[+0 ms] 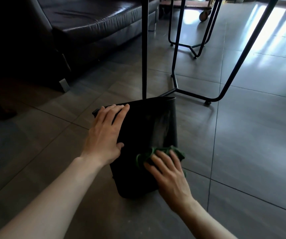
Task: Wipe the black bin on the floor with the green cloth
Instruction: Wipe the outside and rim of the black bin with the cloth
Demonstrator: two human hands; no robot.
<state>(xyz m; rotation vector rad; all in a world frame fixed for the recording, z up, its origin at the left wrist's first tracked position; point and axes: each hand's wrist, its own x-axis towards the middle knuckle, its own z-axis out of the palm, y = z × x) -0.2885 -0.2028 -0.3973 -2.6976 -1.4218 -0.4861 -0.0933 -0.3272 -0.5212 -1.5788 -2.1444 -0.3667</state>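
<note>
A dark sofa (87, 26) fills the upper left of the frame. At centre, a black bin (144, 135) lies on its side on the tiled floor (242, 152). The left hand (104, 133), fingers straight, rests flat on the bin, steadying it. Lower right of it, the right hand (169, 175) presses a green cloth (157, 152) flat against the bin. Metal legs (175, 57) stand upper right. Wiping well likely needs firm, overlapping strokes while the left hand braces.

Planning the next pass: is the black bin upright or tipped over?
Tipped. The black bin lies on its side on the floor, rim pointing away; the left hand steadies it, the right hand presses the green cloth on it.
</note>
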